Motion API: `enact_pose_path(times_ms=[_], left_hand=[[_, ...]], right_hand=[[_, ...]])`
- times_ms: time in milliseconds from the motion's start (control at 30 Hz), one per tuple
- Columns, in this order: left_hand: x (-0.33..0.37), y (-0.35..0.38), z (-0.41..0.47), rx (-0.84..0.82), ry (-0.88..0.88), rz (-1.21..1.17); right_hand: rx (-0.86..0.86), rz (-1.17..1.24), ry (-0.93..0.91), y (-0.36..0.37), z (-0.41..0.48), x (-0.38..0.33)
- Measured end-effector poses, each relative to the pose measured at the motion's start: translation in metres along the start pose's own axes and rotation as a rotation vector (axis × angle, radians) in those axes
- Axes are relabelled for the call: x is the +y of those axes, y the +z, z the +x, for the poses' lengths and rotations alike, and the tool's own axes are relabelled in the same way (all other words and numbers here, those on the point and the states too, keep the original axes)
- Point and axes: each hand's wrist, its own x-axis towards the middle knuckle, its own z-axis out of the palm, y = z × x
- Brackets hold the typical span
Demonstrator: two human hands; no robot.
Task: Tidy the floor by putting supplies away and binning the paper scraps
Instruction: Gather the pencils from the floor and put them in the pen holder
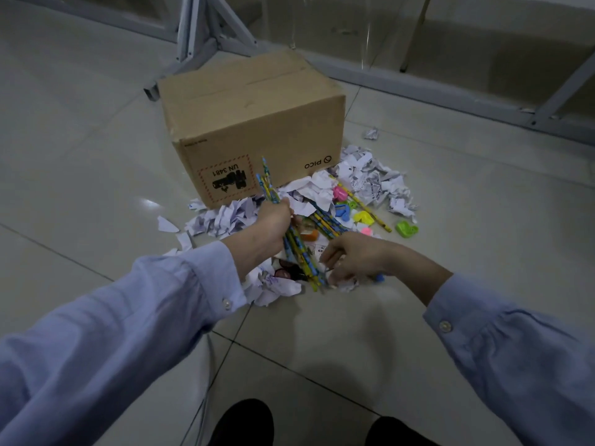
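left hand [275, 217] grips a bundle of pencils [266, 180] over the paper scraps [370, 180], just before the cardboard box [251, 123].
the bundle's long axis runs up and away, upper ends leaning toward the box's printed face. the right hand [351, 255] curls down at its lower ends; whether it holds anything cannot be told. open tile floor [80, 188] lies left; coloured sharpeners [407, 228] sit right, partly buried.
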Motion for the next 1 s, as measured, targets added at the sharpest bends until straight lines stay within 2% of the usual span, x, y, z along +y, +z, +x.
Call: enact_pose_path(times_ms=[67, 167, 300, 600, 833, 1000], left_hand=[[-0.002, -0.005, 0.003, 0.029, -0.006, 0.021], [-0.007, -0.009, 0.009, 0.046, 0.01, 0.072], [-0.014, -0.008, 0.011, 0.031, 0.041, 0.16], [-0.019, -0.01, 0.011, 0.016, 0.066, 0.193], [-0.019, -0.019, 0.022, 0.017, 0.045, 0.182], [-0.021, -0.022, 0.026, 0.03, 0.047, 0.163]], right_hand=[[0.158, 0.008, 0.03, -0.007, 0.004, 0.007], [0.367, -0.123, 0.057, -0.011, 0.014, 0.015], [0.486, -0.328, 0.082, -0.01, 0.029, 0.024], [0.453, -0.572, 0.14, 0.0, 0.049, 0.032], [0.422, -0.528, 0.192, 0.001, 0.056, 0.031], [0.467, -0.558, 0.218, 0.005, 0.061, 0.027]])
